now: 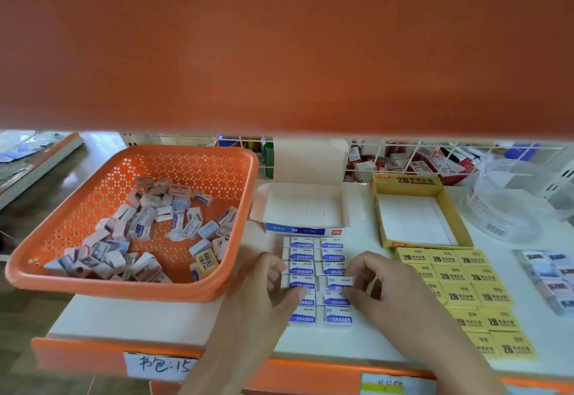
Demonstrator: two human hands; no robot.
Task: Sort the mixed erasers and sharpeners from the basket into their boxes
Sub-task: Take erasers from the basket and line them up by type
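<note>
An orange perforated basket (214, 289) at the left holds several mixed erasers and sharpeners (146, 227). Blue-and-white erasers (333, 245) lie in two columns on the white shelf, in front of an open white box (306, 231) with a blue front. My left hand (264, 289) pinches an eraser (300, 282) in the left column. My right hand (379, 282) pinches the eraser (340, 282) beside it in the right column. Further right stands an open yellow 2B box (380, 208), with yellow 2B erasers (459, 296) laid out in rows before it.
A clear plastic tub (509, 208) lies at the back right. Dark-labelled small items (549, 279) sit in rows at the far right. A wire rack (435, 158) with red-and-white packs runs behind. An orange shelf (279, 46) overhangs above. The shelf's front edge carries paper labels (161, 363).
</note>
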